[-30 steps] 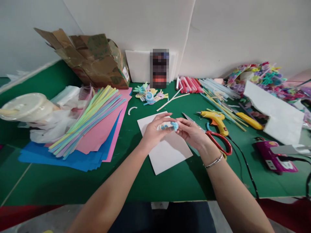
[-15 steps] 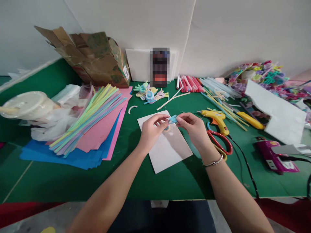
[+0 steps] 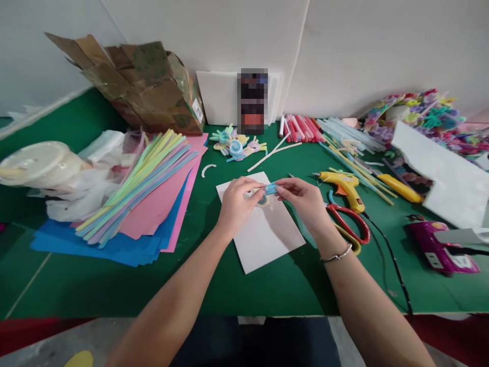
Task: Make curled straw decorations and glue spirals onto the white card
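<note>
On the green bench (image 3: 95, 290) lies a white board (image 3: 260, 250). Over its far half, the left hand (image 3: 239, 201) and right hand (image 3: 303, 201) both pinch a light-blue piece (image 3: 271, 189) in their fingers, apparently several short strips, though too small to be sure. Just below shows a tiny round coil (image 3: 263, 200).

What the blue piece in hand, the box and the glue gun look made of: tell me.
Blue piece: perhaps fuzzy fibre, matte, by its soft-looking edges; too small to be sure.
Box: brown cardboard, by its creased flaps; shiny patches suggest tape.
Glue gun: likely hard plastic, smooth yellow with slight sheen.
</note>
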Tool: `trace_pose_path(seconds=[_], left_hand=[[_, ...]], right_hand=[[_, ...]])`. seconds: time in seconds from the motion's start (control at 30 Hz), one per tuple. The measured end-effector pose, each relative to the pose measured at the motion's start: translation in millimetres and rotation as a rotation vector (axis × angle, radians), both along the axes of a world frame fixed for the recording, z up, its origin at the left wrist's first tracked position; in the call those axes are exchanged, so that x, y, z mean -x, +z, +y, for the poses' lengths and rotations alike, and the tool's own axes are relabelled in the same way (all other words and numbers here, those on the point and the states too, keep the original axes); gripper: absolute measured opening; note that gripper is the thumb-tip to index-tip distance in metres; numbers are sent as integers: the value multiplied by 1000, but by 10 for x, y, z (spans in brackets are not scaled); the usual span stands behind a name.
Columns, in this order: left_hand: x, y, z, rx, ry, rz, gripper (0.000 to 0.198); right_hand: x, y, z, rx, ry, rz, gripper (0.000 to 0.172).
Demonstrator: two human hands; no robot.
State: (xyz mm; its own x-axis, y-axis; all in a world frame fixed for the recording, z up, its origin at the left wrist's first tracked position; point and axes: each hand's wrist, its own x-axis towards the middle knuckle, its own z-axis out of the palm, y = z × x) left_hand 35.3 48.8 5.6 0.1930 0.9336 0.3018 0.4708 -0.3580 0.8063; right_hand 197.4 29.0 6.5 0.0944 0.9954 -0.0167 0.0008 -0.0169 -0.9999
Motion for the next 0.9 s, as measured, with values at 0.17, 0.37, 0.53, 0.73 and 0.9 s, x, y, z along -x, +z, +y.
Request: trace_pose_path(seconds=[0.17, 0.37, 0.53, 0.73, 0.9], left_hand=[[26, 1, -10, -140, 15, 178, 14], [28, -11, -42, -295, -7, 378, 14], [16, -35, -18, -320, 19, 406, 14], [-7, -96, 31, -232, -4, 389, 11], [-28, -144, 64, -216, -38, 414, 11]], right_hand=[[5, -8, 11, -10, 18, 5, 24], [6, -50, 43, -28, 0, -48, 26], [-17, -81, 61, -41, -1, -88, 22], [-55, -140, 96, -49, 2, -122, 15], [-77, -177, 109, -24, -8, -135, 11]])
